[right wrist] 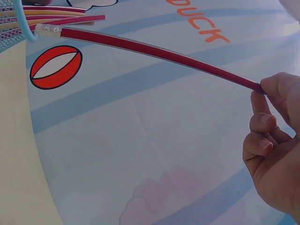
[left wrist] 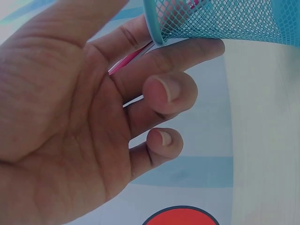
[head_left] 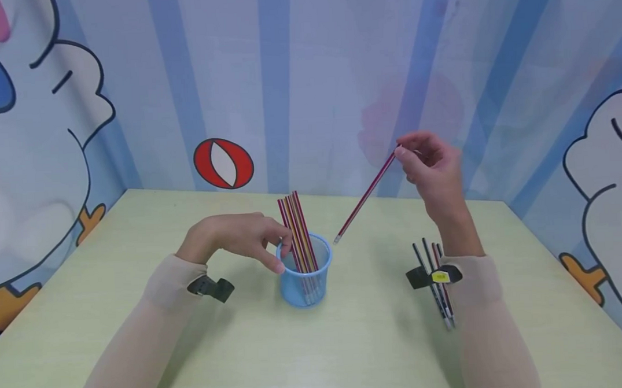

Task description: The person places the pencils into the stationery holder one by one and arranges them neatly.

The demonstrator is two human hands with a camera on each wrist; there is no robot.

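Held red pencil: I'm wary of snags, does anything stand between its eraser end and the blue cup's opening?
Nothing visible stands between the held red pencil and the right rim of the blue cup. The left hand is at the left rim; the pencils inside leave space on their right.

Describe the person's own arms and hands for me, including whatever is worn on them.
The left sleeve and right sleeve are long, plain and pale beige, reaching the wrists. Each wrist carries a small black device, one on the left, one on the right with a yellow label. The left hand and right hand are gloveless.
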